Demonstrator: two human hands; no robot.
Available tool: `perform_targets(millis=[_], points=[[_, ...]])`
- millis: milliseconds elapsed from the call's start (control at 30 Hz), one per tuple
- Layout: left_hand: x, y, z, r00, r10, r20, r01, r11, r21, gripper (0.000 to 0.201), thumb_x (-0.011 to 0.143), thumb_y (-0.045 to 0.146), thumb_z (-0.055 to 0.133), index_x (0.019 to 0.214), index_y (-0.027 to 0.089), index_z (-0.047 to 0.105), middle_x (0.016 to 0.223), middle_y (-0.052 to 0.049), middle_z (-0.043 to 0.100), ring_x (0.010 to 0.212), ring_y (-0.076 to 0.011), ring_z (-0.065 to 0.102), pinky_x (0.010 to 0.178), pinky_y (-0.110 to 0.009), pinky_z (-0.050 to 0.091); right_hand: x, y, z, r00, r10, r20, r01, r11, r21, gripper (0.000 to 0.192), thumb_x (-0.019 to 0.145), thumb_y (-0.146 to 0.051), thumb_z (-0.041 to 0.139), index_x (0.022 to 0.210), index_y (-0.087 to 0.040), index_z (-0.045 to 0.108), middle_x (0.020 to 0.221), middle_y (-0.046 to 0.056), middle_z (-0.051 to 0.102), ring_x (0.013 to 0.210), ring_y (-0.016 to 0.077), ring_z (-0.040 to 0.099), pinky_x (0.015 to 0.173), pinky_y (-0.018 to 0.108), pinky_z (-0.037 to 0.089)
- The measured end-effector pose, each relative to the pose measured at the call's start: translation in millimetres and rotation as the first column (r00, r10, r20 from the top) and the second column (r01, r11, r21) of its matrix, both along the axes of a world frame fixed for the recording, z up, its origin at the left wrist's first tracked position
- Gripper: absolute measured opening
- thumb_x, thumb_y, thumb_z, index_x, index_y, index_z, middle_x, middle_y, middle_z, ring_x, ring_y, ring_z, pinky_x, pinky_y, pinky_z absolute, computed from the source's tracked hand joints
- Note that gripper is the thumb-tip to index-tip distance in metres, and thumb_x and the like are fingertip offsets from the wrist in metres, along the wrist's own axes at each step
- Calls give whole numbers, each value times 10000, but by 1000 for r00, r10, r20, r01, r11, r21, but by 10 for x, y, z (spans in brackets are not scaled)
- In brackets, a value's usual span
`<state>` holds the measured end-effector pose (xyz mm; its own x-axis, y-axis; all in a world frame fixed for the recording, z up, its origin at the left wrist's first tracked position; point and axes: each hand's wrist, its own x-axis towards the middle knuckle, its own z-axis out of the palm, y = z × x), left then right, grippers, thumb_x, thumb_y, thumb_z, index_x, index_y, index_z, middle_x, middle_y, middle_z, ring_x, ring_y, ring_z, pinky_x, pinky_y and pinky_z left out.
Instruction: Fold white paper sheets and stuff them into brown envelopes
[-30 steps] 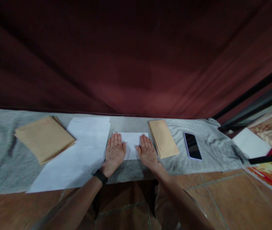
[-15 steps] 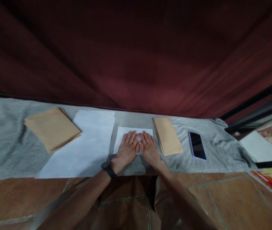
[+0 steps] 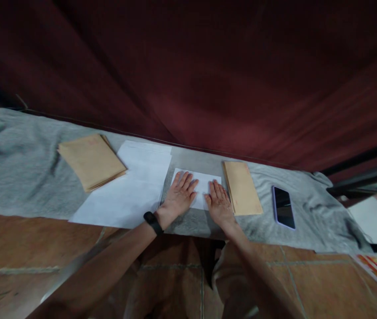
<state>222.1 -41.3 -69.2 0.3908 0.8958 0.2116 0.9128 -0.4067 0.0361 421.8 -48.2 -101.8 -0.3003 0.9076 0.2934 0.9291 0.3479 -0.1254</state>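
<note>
From the left, a stack of tan envelopes (image 3: 91,161) and large white sheets (image 3: 132,186) lie on the grey-clothed bench (image 3: 16,173). At the middle, the left hand (image 3: 178,197) and right hand (image 3: 220,204) press flat, fingers spread, on a small white folded paper (image 3: 201,188). It is plain and rectangular, with a second tan stack (image 3: 242,188) just beside it and a phone (image 3: 283,207) further right.

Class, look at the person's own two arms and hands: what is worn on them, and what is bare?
The left hand has a black band round the wrist, like a watch or fitness strap; its face is not visible. The right hand wears nothing: no ring, glove or band shows. Both forearms are bare, with no sleeves in view.
</note>
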Motion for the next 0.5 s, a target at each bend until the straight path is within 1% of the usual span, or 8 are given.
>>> perform_targets(millis=[100, 200, 367, 433, 500], points=[[-20, 4, 6, 1000, 10, 5, -10, 1000, -12, 490, 1018, 357, 404, 1460, 174, 513, 1554, -148, 456, 1509, -307, 295, 1259, -554, 109, 26, -4, -17, 1000, 9, 1, -9, 1000, 21, 571, 1066, -368, 358, 1560, -81, 331, 1590, 187, 377, 1475, 288, 360, 1181, 477, 347], [-53, 8, 3, 999, 27, 21, -26, 999, -38, 496, 1019, 365, 394, 1470, 192, 503, 1566, -131, 444, 1504, -322, 302, 1254, -564, 122, 42, -12, -39, 1000, 10, 8, -11, 999, 47, 572, 1068, -374, 349, 1545, -59, 351, 1577, 199, 395, 1464, 299, 377, 1167, 476, 364], [-143, 70, 4, 991, 133, 33, -130, 988, -79, 526, 1016, 380, 383, 1505, 200, 460, 1601, -120, 391, 1487, -340, 331, 1237, -580, 161, 34, -33, -55, 1000, -20, 3, 19, 996, 85, 562, 1062, -366, 367, 1516, -36, 395, 1549, 215, 430, 1422, 329, 433, 1152, 503, 375], [-175, 126, 18, 986, 164, 38, -160, 983, -94, 534, 1014, 368, 379, 1512, 188, 450, 1606, -124, 379, 1485, -345, 332, 1232, -584, 162, 14, -40, -27, 999, -30, -10, 31, 996, 83, 555, 1057, -354, 380, 1508, -32, 406, 1543, 222, 436, 1414, 334, 444, 1155, 516, 367], [-203, 194, 37, 980, 195, 51, -188, 975, -116, 533, 1012, 358, 375, 1511, 186, 451, 1607, -123, 379, 1487, -343, 329, 1228, -586, 165, -19, -50, 26, 1000, -14, -28, 16, 998, 61, 544, 1052, -337, 385, 1513, -48, 404, 1549, 214, 433, 1434, 325, 420, 1169, 526, 347]])
